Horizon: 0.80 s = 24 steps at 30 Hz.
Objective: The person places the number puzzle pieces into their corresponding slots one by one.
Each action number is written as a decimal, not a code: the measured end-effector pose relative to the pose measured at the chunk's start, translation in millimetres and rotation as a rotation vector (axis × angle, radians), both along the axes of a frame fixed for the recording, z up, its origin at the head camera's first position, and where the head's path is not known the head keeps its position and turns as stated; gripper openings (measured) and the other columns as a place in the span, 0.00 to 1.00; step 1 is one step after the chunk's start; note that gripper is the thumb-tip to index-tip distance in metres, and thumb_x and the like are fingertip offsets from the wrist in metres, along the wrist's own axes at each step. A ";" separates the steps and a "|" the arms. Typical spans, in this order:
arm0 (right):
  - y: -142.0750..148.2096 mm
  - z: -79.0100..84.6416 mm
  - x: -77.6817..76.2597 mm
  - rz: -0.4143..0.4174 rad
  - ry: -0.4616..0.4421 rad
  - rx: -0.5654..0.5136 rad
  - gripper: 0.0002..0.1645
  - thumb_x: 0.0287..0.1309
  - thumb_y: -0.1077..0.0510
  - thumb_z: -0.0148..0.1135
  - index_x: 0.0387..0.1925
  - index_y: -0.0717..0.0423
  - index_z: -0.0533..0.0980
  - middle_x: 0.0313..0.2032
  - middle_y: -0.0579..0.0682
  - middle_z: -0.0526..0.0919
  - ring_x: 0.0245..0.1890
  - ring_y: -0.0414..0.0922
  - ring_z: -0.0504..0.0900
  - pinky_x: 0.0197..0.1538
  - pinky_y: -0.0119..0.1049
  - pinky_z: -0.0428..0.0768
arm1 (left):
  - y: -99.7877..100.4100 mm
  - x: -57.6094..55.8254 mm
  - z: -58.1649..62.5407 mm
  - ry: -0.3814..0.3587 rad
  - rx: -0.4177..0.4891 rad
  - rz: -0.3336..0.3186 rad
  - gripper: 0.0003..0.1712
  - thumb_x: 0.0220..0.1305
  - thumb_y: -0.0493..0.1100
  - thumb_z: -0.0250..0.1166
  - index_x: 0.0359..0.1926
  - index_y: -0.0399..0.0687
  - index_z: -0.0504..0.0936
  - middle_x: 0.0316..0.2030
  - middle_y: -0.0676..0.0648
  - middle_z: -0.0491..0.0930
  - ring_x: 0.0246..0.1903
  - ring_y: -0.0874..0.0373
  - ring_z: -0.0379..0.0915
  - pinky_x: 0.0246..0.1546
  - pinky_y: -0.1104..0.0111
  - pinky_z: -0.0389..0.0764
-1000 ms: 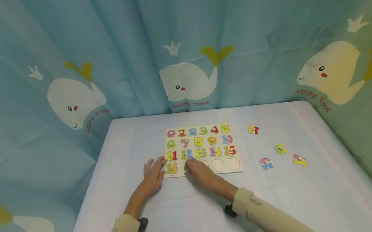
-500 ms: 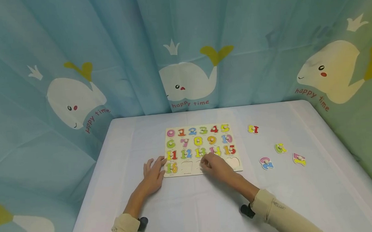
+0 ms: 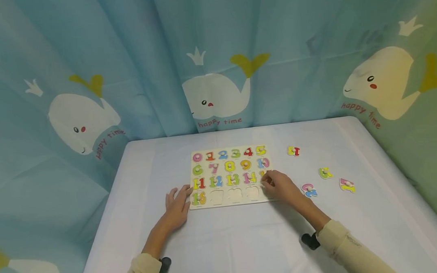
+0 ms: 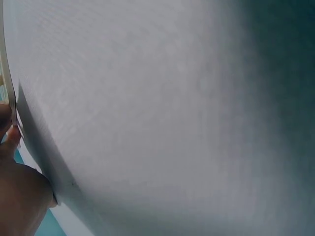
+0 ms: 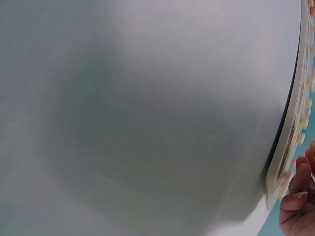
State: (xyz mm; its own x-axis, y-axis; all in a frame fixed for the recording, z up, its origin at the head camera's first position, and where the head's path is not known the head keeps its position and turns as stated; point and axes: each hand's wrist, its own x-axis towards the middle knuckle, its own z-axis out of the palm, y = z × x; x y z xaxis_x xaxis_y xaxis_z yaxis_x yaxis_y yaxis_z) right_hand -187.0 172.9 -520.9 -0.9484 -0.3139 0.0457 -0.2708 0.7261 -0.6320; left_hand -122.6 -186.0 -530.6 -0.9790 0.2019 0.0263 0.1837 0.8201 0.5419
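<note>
A wooden number puzzle board (image 3: 223, 204) lies on the table, with knobbed number pieces in its upper rows and a 16 piece (image 3: 198, 199) at the lower left. Three bare recesses show along its bottom row. My left hand (image 3: 177, 208) rests at the board's left edge, fingers spread and fingertips on the rim. Over the right end of the board is my right hand (image 3: 281, 186), its fingers loosely curled with nothing seen between them; it hides the lower right corner and part of the 15 piece. In the right wrist view, those fingers (image 5: 299, 196) sit beside the board's edge.
Several loose number pieces lie right of the board: a yellow-and-red one (image 3: 293, 151), a yellow-green one (image 3: 325, 172), a pink-and-blue one (image 3: 309, 190) and a pink-and-yellow one (image 3: 347, 185). A blue whale-print curtain (image 3: 146, 74) hangs behind the white table (image 3: 227, 246).
My right hand has moved rightward along the bottom row, from the recess beside the 16 piece to the board's right end. My left hand stays at the left edge.
</note>
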 end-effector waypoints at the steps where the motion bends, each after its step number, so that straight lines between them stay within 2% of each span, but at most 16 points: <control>1: 3.7 -0.6 -0.5 -0.007 0.006 0.007 0.06 0.57 0.60 0.64 0.36 0.58 0.77 0.28 0.45 0.75 0.29 0.43 0.72 0.35 0.36 0.75 | -0.4 0.4 0.4 0.000 0.004 0.002 0.27 0.66 0.35 0.52 0.66 0.39 0.63 0.67 0.41 0.58 0.66 0.34 0.39 0.60 0.38 0.30; 11: 48.1 -4.0 -2.0 -0.109 0.053 0.009 0.09 0.59 0.61 0.61 0.40 0.62 0.77 0.30 0.49 0.76 0.30 0.45 0.73 0.34 0.39 0.75 | 0.8 0.1 0.3 -0.016 0.005 0.009 0.27 0.66 0.36 0.51 0.66 0.39 0.63 0.68 0.42 0.57 0.66 0.35 0.37 0.61 0.38 0.29; 16: 77.3 -1.3 -0.2 -0.172 0.046 0.017 0.12 0.61 0.61 0.58 0.43 0.65 0.76 0.32 0.53 0.77 0.29 0.47 0.74 0.30 0.38 0.75 | 2.1 -0.7 0.4 -0.019 0.006 0.008 0.27 0.66 0.36 0.52 0.66 0.39 0.63 0.68 0.43 0.56 0.67 0.36 0.37 0.61 0.39 0.29; 20: 108.5 1.2 4.0 -0.263 0.091 0.030 0.12 0.62 0.62 0.55 0.42 0.68 0.76 0.32 0.57 0.76 0.30 0.50 0.75 0.31 0.42 0.73 | 1.6 -0.5 -0.2 -0.013 0.007 0.004 0.27 0.65 0.35 0.53 0.66 0.39 0.63 0.68 0.42 0.57 0.67 0.35 0.37 0.60 0.38 0.28; 24: 139.8 3.3 9.7 -0.389 0.112 0.049 0.14 0.61 0.62 0.55 0.41 0.72 0.75 0.34 0.65 0.76 0.35 0.59 0.74 0.35 0.50 0.72 | -0.5 1.0 0.5 -0.021 0.000 0.010 0.28 0.65 0.35 0.53 0.66 0.39 0.63 0.68 0.42 0.56 0.67 0.35 0.36 0.61 0.38 0.29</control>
State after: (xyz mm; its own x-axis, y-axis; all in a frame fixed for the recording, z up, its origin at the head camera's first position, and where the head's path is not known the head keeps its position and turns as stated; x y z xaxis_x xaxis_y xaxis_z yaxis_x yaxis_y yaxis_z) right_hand -177.2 312.7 -517.6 -0.9868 0.0626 0.1496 -0.0355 0.8167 -0.5760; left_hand -121.6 -186.6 -530.1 -0.9813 0.1923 0.0058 0.1643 0.8217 0.5457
